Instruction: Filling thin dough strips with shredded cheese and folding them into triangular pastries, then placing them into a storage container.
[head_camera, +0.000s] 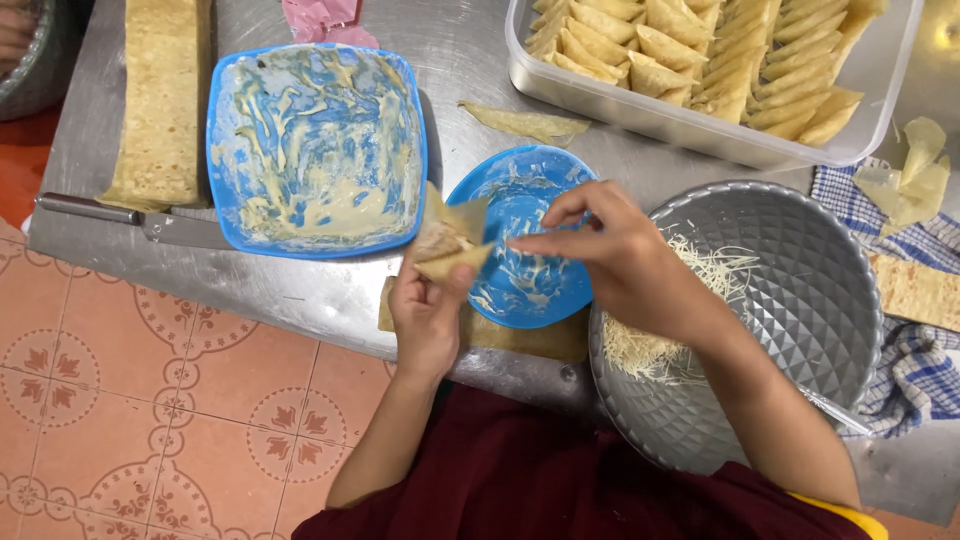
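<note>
left hand (425, 315) fingers pinched shut on a half-folded pastry triangle (448, 245) | right hand (620, 255) fingertips nearly closed, holding nothing, just right of it over the small blue plate (530, 290) | looks like sealing stage | next probably needs paste dabbed on the flap

A: What surface carries the work?
B: A brushed steel table (300, 290), scuffed, with soft glare along its top edge and a rounded front rim.

A: And below it?
B: A floor (150, 400) of salmon-pink tiles with a brown floral motif and pale grout lines, at lower left.

A: Any cloth?
B: A blue-and-white checked cloth (920, 370) lies on the table at far right.
</note>
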